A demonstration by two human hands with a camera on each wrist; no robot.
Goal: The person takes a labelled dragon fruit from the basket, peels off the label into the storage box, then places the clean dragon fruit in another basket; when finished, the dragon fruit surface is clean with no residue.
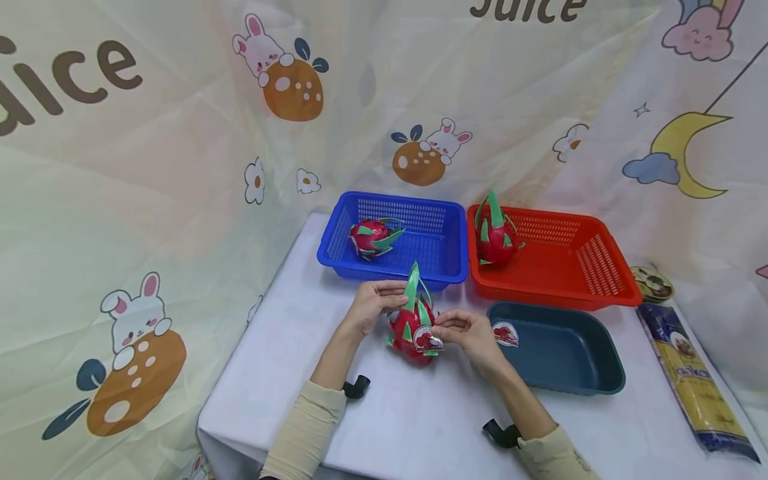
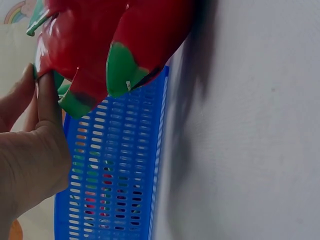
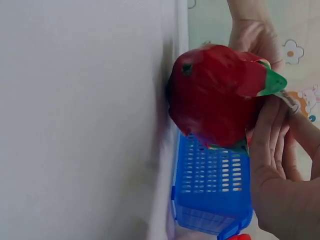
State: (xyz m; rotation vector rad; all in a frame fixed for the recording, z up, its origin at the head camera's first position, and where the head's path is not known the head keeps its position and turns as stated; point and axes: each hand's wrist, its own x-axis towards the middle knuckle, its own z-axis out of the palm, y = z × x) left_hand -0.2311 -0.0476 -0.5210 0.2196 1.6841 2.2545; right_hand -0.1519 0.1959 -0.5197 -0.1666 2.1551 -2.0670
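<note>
A red dragon fruit (image 1: 408, 331) with green leaf tips stands on the white table, its long leaves pointing up. It looks shiny, like a model. My left hand (image 1: 376, 305) holds it by its upper left side, near the tall leaf; in the left wrist view, the fingers (image 2: 48, 102) lie against the red skin (image 2: 85, 40). At the front of the fruit is a round sticker (image 1: 423, 339) with a red picture. My right hand (image 1: 471, 337) pinches the sticker's right edge between thumb and finger. In the right wrist view the sticker (image 3: 288, 100) shows only edge-on, beside a green tip.
Behind the fruit stands a blue basket (image 1: 393, 273) with one dragon fruit (image 1: 372, 238) lying inside. Right of it, a red basket (image 1: 558, 297) holds another dragon fruit (image 1: 497, 241). A dark teal tray (image 1: 564, 347) has a similar sticker (image 1: 505, 334) at its left. A yellow-blue packet (image 1: 696, 380) lies far right.
</note>
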